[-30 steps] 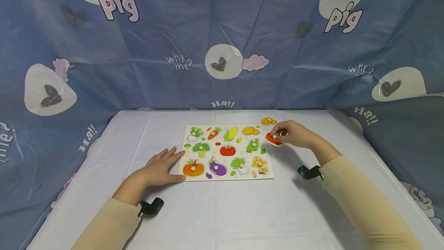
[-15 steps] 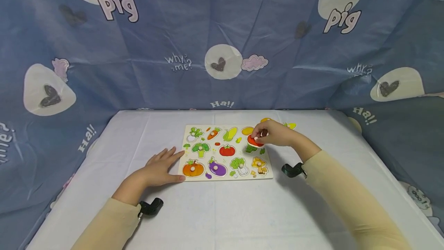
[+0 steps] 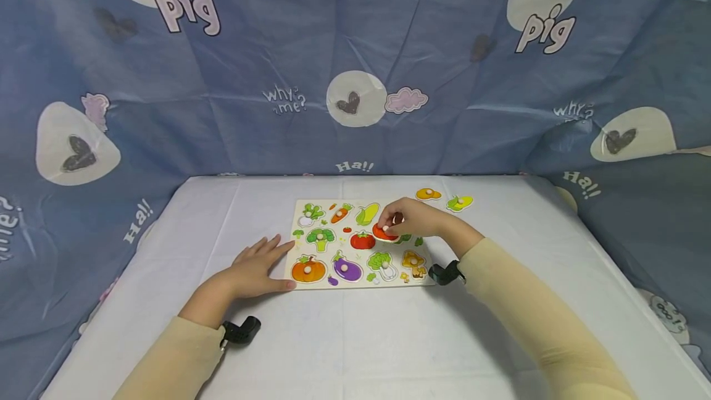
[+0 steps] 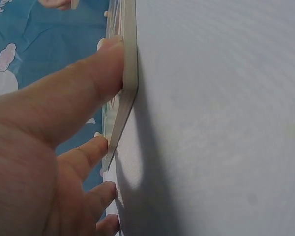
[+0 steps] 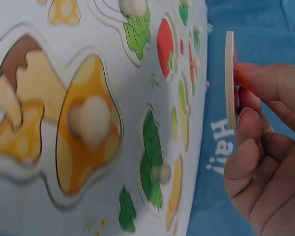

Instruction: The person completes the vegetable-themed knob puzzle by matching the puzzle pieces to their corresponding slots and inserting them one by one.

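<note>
A wooden knob puzzle board (image 3: 358,256) with vegetable pictures lies on the white cloth. My right hand (image 3: 413,218) pinches a red tomato puzzle piece (image 3: 380,232) by its small knob. That piece hangs over the board, just right of the printed tomato recess (image 3: 363,241). In the right wrist view, the tomato piece (image 5: 230,81) shows its pale wooden edge, well apart from the board. My left hand (image 3: 255,273) spreads beside the board's left side. In the left wrist view, its thumb (image 4: 96,73) presses the near corner and a fingertip touches the left edge.
A potato piece (image 3: 428,194) and a corn piece (image 3: 459,203) lie on the cloth behind the board's right end. Knobbed pieces such as the pumpkin (image 3: 308,270) and eggplant (image 3: 347,269) sit in the board. A blue printed curtain (image 3: 355,147) hangs behind.
My right hand has carried the tomato piece leftward from beyond the board's right edge to near the tomato recess, uncovering the corn piece. My left hand has stayed put.
</note>
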A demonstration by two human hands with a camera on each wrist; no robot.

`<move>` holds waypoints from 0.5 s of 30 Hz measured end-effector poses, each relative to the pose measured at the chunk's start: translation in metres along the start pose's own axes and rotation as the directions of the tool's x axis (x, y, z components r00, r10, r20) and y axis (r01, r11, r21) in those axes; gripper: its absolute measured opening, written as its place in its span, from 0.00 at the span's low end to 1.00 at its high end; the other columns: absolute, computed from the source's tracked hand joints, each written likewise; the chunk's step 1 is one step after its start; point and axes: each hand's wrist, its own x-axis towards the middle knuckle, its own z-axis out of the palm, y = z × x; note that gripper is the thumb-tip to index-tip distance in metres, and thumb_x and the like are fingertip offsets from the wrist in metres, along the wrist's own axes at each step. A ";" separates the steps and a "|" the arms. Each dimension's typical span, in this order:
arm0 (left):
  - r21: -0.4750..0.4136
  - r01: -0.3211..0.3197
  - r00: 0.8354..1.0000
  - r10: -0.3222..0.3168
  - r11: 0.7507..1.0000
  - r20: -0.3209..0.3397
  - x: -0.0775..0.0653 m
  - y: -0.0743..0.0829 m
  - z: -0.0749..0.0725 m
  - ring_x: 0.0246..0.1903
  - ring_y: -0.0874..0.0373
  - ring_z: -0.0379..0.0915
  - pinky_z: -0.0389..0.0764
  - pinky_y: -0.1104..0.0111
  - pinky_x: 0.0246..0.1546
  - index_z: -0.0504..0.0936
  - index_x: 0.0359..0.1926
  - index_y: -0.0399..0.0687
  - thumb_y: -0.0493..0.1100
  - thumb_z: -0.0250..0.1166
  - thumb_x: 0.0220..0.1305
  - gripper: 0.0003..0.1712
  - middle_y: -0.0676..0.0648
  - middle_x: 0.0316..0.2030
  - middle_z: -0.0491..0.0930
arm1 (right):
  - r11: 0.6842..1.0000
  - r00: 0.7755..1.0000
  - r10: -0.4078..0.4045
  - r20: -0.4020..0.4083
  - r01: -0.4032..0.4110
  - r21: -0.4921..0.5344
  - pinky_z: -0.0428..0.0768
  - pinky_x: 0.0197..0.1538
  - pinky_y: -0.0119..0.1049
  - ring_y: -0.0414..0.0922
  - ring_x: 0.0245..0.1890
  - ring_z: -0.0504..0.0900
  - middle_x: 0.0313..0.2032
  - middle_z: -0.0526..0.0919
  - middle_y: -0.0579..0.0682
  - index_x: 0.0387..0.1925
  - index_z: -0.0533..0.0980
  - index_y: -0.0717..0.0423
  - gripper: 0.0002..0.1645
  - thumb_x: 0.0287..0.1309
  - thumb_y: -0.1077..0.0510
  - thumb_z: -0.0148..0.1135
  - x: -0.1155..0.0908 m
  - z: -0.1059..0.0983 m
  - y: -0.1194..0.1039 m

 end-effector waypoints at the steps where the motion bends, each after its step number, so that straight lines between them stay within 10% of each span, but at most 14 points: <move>1: 0.001 0.000 1.000 0.000 1.000 -0.001 0.000 0.000 0.000 0.74 0.28 0.39 0.42 0.33 0.70 0.60 0.77 0.50 0.71 0.68 0.54 0.57 0.33 0.76 0.49 | 1.000 1.000 0.000 0.005 0.000 0.003 0.78 0.40 0.35 0.44 0.36 0.77 0.34 0.81 0.45 0.40 0.84 0.53 0.06 0.64 0.64 0.65 0.002 0.002 0.000; 15: 0.004 -0.019 1.000 0.019 1.000 -0.002 0.001 -0.002 0.001 0.74 0.28 0.39 0.42 0.33 0.69 0.60 0.77 0.48 0.71 0.68 0.55 0.57 0.31 0.76 0.50 | 1.000 0.999 -0.004 0.041 0.004 0.002 0.76 0.38 0.30 0.40 0.34 0.76 0.33 0.80 0.45 0.40 0.83 0.56 0.07 0.62 0.66 0.65 0.031 0.028 -0.006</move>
